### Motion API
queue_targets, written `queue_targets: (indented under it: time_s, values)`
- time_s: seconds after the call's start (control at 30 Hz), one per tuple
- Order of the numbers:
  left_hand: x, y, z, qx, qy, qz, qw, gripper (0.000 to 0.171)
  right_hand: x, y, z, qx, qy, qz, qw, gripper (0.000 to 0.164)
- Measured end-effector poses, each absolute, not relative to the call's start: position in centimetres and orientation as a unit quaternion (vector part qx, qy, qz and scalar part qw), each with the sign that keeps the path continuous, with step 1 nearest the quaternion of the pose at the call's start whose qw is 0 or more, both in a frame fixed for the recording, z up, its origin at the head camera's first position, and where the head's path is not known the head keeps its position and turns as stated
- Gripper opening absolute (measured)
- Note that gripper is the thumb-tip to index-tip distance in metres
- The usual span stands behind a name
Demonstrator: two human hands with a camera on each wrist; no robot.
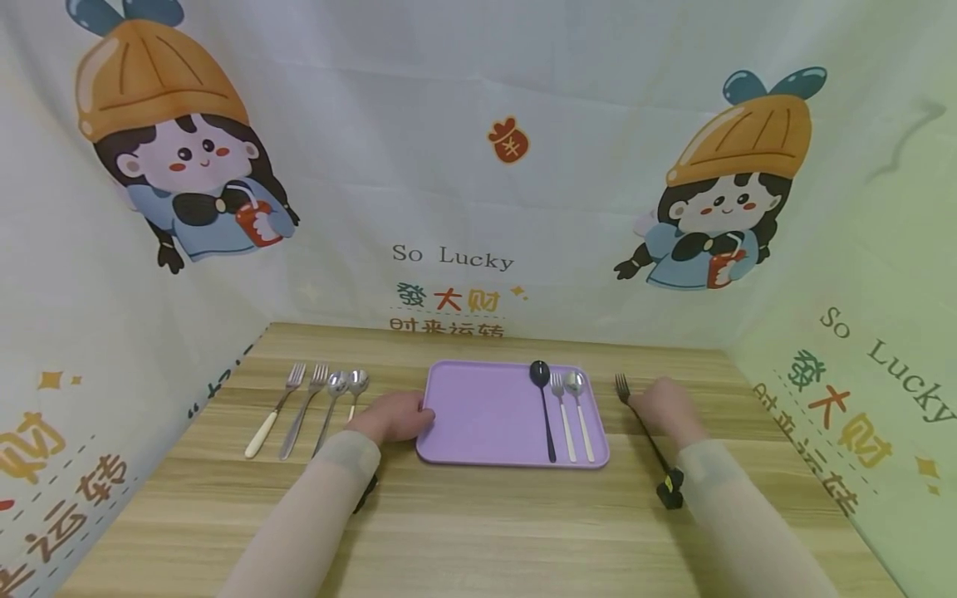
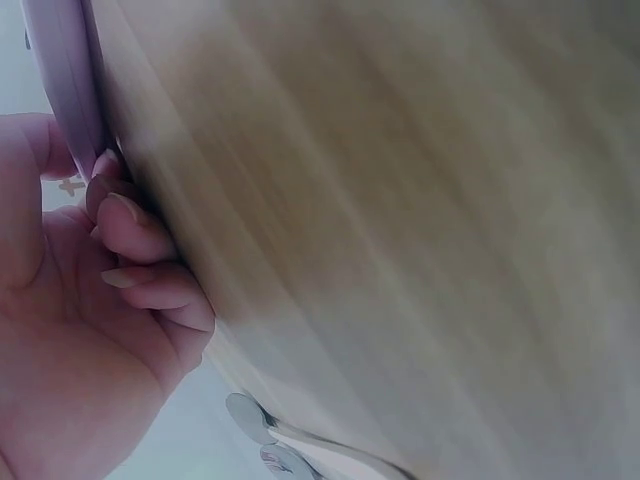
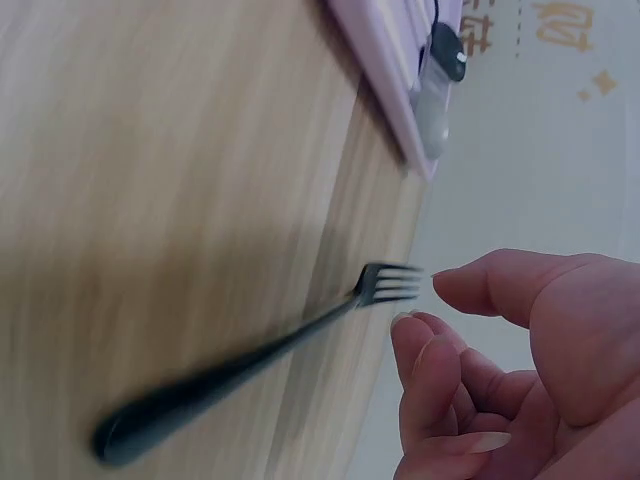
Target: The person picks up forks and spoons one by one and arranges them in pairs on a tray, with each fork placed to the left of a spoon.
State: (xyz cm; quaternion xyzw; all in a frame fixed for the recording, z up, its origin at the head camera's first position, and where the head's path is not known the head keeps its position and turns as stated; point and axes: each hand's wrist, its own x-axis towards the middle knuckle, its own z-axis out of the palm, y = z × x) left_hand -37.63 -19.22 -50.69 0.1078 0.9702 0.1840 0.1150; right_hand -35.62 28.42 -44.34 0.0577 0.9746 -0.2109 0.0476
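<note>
Left hand (image 1: 399,414) pinching purple tray (image 1: 478,415) by its left edge; right hand (image 1: 667,409) beside black fork (image 3: 250,362), thumb and fingertips apart

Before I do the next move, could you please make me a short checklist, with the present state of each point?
1. Left hand holds the purple tray: ok, it grips the left edge.
2. Right hand is beside the black fork: ok.
3. Right hand grips that fork: not ok, it is not closed round it.
4. Right hand touches the tines: cannot tell.
5. Black spoon, white-handled fork and white-handled spoon lie inside the tray's rim: ok.
6. Tray has room for another piece: ok, probably; its left and middle parts are bare.
</note>
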Motion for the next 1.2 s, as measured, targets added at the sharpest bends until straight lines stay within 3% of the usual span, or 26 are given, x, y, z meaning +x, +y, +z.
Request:
queue_targets:
  time_s: [0.1,0.3,0.57,0.87,1.2]
  values:
    - [-37.3,-19.1,-50.4,0.111,0.969,0.187,0.118,0.028,-37.2,30.4,-46.2,0.061,0.979,-0.190,0.050,0.040]
    - [-35.4,-18.5,-48.2,0.113,0.965,0.204,0.121,0.029,-36.4,32.0,-46.1,0.065,0.975,-0.194,0.084,0.050]
    - [-36.0,-18.7,-48.8,0.119,0.967,0.194,0.116,0.029,-31.6,29.4,-42.1,0.025,0.979,-0.172,0.107,0.042]
    - [-36.7,-19.0,-49.5,0.115,0.966,0.197,0.122,0.029,-31.3,28.9,-42.0,0.034,0.976,-0.186,0.104,0.034]
    - [-37.0,-19.0,-50.2,0.109,0.968,0.195,0.110,0.027,-31.2,28.5,-42.2,0.035,0.969,-0.212,0.121,0.040]
